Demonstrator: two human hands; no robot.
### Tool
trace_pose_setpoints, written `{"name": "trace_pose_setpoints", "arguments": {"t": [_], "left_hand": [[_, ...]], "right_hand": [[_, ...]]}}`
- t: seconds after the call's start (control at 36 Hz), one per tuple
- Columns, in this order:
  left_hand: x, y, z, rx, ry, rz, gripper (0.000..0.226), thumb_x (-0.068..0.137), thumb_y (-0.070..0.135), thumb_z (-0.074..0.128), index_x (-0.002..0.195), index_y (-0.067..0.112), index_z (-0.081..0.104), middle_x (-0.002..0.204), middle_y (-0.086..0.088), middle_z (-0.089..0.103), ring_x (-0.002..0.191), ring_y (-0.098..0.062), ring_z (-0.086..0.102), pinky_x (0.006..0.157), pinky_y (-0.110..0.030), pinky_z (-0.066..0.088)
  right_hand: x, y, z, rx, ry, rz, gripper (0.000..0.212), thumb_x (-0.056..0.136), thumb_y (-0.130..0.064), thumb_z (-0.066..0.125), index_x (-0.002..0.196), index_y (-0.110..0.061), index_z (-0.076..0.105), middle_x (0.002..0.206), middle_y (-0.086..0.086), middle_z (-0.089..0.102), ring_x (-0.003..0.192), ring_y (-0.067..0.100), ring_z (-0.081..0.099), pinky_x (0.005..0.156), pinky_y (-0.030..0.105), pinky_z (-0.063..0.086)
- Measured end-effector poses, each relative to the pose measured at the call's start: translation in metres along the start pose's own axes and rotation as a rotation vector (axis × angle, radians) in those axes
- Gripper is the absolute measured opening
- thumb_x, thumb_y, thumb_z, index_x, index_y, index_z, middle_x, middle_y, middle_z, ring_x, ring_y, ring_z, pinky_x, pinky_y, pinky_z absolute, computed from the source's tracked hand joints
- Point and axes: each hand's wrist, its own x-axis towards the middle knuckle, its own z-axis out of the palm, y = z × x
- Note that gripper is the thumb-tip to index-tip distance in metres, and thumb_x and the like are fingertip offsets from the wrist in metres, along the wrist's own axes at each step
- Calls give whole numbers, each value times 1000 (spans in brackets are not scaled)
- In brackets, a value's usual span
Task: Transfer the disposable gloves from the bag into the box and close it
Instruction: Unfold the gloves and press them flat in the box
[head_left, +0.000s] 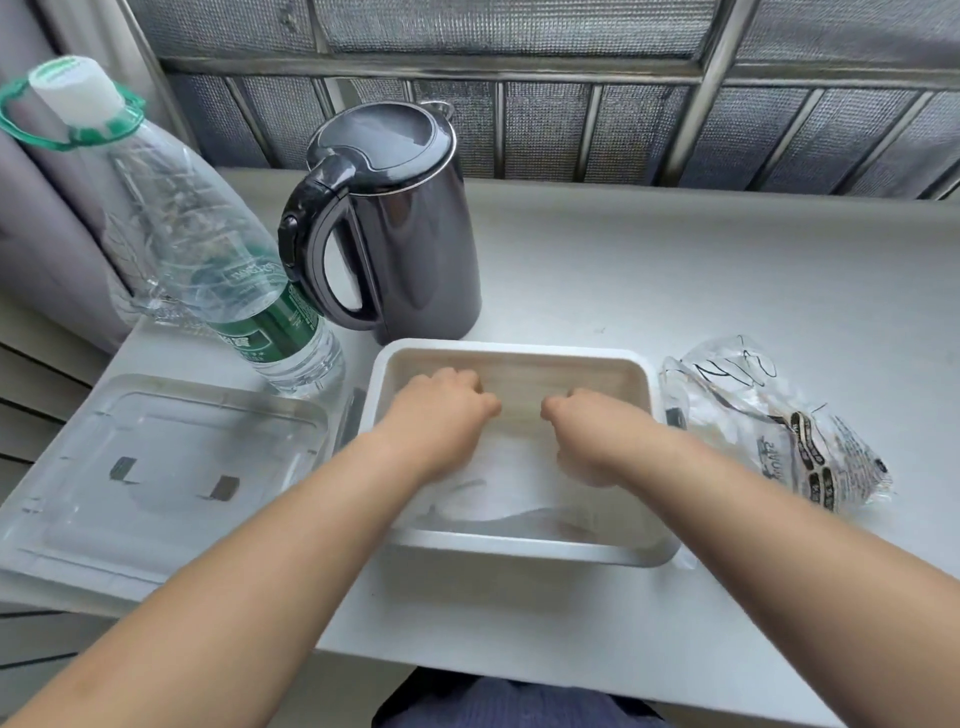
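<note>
At the far left of the white table (675, 270), a clear plastic lid (156, 467) lies flat, off the box and just beside its left wall. Behind the lid stands a large water bottle (208, 249) with a white cap, a green carry ring and a green label. Just to its right, a dark electric kettle (415, 234) stands upright, lid down and handle turned toward the bottle. In front of the kettle sits the white box (514, 348), open on top. Both forearms reach over its near rim. The left hand (441, 405) is inside the box toward the left, knuckles up and fingers curled under. The right hand (587, 421) is inside toward the right in the same posture, a small gap between the two. The fingertips are hidden, so it cannot be told whether either hand grips anything or only presses down. The disposable gloves (498, 493), a pale translucent layer, lie in the bottom of the box, under the wrists and toward the near wall. To the right of the box and close to its right wall lies the crumpled clear bag (769, 431) with dark printing, slack on the table. A metal window grille (519, 130) runs along the back.
</note>
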Motion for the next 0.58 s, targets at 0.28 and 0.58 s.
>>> {"name": "trace_pose_setpoints", "arguments": {"t": [0.28, 0.58], "left_hand": [[3, 13, 32, -72, -444, 10, 45, 88, 23, 57, 132, 19, 46, 132, -12, 39, 119, -32, 46, 90, -40, 44], [-16, 5, -13, -405, -166, -78, 34, 94, 37, 48, 128, 34, 54, 130, 4, 48, 117, -17, 48, 99, -32, 39]], "right_hand": [[15, -5, 31, -124, -227, -45, 32, 83, -3, 53, 114, -9, 60, 121, 12, 57, 108, 31, 58, 85, 31, 47], [-42, 19, -20, 452, 419, -73, 34, 90, -16, 46, 121, -21, 58, 112, -2, 65, 109, 19, 56, 86, 26, 43]]}}
